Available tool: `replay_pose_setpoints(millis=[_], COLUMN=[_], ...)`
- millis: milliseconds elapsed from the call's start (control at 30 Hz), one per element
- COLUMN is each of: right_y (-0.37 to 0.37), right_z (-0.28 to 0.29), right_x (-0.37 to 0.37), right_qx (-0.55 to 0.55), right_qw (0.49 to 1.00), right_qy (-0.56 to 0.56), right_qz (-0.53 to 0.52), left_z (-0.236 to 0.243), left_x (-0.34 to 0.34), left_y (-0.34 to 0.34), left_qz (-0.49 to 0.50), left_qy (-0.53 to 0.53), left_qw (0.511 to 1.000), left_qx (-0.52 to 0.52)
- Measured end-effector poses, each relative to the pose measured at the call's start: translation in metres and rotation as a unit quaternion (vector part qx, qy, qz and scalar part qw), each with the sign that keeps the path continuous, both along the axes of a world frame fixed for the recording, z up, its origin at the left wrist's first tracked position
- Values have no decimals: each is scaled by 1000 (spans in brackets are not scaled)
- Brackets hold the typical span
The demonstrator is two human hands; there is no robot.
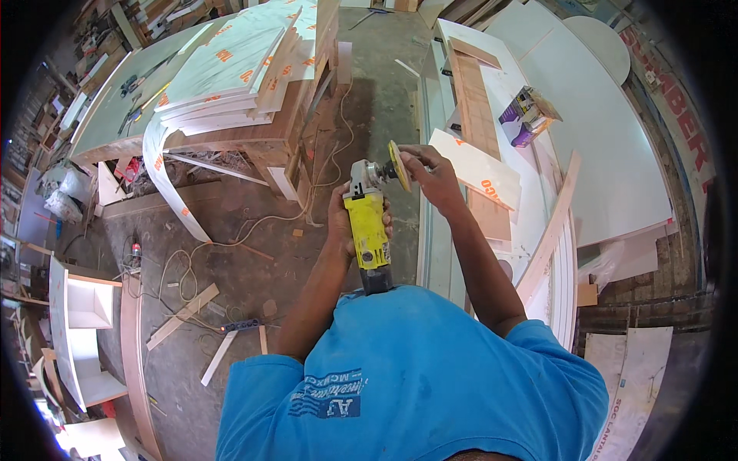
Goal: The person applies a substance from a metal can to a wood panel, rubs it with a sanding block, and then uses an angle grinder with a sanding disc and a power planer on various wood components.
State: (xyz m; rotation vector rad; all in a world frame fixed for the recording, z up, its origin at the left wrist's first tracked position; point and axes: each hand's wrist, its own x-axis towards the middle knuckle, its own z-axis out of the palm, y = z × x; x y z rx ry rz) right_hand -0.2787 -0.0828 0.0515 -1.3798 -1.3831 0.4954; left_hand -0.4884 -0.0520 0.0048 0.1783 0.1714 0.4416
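My left hand [339,220] is wrapped round the lime-yellow body of an angle grinder [366,225], its fingertips showing on the tool's far side. The grinder stands upright before my chest, its black rear end against my blue shirt. On its metal head sits a round yellow disc pad [399,165], turned edge-on and facing right. My right hand [435,178] is closed at the disc's right side, fingers curled against its face and edge. Part of that grip is hidden. Whether the disc is fully fixed to the spindle cannot be seen.
Marble-patterned panels [223,65] are stacked on the workbench [100,127] at the far left. White boards [538,173] lie to my right, bearing wood strips and a purple box [526,115]. A cable [254,221], a power strip [241,326] and offcuts [183,315] lie on the floor.
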Motion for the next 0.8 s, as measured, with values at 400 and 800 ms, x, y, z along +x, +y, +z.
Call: replay_pose_setpoints(millis=[400, 800], right_y=[-8, -7], right_z=[14, 7], right_x=[-18, -14], right_qx=[-77, -218], right_qw=[984, 966], right_qy=[162, 86], right_qz=[-18, -106], left_z=[-1, 6], left_x=[-2, -1], left_y=[3, 3], left_qz=[-2, 7], left_qy=[-4, 14], left_qw=[1000, 1000], left_qx=[5, -17])
